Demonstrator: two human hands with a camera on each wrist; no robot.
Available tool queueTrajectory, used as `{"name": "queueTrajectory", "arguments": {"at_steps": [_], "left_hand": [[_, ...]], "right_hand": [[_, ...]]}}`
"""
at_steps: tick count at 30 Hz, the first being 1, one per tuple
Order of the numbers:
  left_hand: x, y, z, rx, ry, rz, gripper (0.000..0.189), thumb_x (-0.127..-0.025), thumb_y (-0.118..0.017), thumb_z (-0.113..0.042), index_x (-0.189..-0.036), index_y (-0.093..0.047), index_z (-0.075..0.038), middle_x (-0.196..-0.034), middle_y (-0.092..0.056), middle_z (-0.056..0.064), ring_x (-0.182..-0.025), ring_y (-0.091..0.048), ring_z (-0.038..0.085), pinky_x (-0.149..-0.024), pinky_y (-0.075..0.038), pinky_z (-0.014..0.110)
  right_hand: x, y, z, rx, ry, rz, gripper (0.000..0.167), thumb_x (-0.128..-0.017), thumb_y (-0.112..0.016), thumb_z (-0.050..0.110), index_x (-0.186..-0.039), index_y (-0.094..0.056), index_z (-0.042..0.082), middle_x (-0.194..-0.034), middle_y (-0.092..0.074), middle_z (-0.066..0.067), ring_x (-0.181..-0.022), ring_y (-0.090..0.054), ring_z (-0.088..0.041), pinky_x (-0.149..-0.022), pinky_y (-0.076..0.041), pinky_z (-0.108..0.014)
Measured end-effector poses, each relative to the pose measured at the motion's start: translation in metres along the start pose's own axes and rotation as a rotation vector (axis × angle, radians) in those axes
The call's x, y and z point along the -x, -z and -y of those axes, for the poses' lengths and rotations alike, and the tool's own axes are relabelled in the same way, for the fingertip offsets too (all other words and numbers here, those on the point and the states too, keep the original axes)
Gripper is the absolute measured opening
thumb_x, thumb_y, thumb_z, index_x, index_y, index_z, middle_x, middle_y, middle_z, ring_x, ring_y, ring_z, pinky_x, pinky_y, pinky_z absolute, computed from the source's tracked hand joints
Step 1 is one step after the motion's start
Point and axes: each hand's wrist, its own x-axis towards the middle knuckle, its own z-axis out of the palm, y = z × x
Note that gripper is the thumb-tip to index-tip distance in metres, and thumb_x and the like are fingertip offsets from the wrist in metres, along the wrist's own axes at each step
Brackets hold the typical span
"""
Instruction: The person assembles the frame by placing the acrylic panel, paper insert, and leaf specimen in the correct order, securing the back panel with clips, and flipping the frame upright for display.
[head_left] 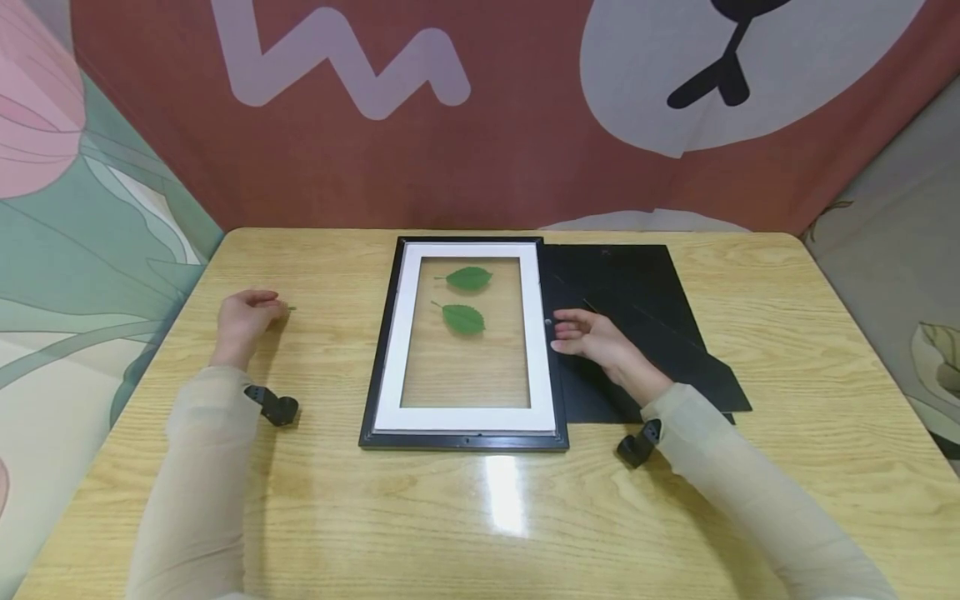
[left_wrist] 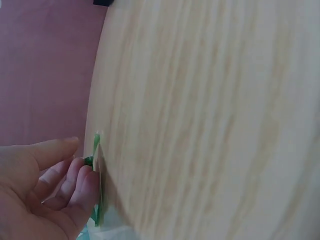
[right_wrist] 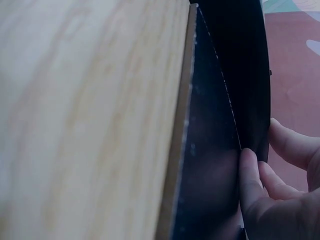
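At the left of the table my left hand (head_left: 251, 321) holds a small green leaf (left_wrist: 96, 142) at its fingertips, mostly hidden by the hand; a bit of stem sticks out in the head view. A black picture frame (head_left: 558, 400) with a white mat (head_left: 397, 367) lies in the middle. Inside the mat's opening are two green leaves, the upper leaf (head_left: 468, 278) above the lower leaf (head_left: 462, 319). My right hand (head_left: 600, 342) is over the black backing board (head_left: 637, 275), fingers loosely bent and fingertips right at the frame's right side.
The backing board lies right of the frame, with a diagonal flap (head_left: 705, 379) on it reaching toward the lower right. Light wood tabletop (head_left: 322, 500) surrounds everything. A printed cloth (head_left: 517, 167) hangs behind the table's far edge.
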Motion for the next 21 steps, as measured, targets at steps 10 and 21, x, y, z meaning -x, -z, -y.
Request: {"name": "queueTrajectory", "arguments": {"at_steps": [10,21], "left_hand": [[-0.0037,-0.0019,0.0070,-0.137,0.051,-0.051,0.037,-0.090,-0.065,-0.022,-0.117,-0.059,0.002,-0.073,-0.048,-0.019,-0.064,-0.046,-0.008,-0.061,-0.041,0.008],[-0.0054,-0.0025,0.0099,-0.165,0.047,-0.084,0.034,-0.090,-0.063,-0.024,-0.113,-0.059,0.002,-0.083,-0.051,-0.009,-0.070,-0.044,-0.003,-0.066,-0.039,0.012]], "right_hand": [[0.0005,0.0002,0.0002,0.003,0.004,0.005,0.061,-0.090,-0.063,0.006,-0.144,-0.036,0.000,-0.139,-0.045,-0.025,-0.127,-0.047,-0.034,-0.112,-0.038,-0.045],[-0.0003,0.0007,-0.0007,0.003,0.000,0.003,0.061,-0.090,-0.063,0.006,-0.145,-0.036,0.001,-0.139,-0.045,-0.025,-0.127,-0.047,-0.034,-0.113,-0.038,-0.045]]}}
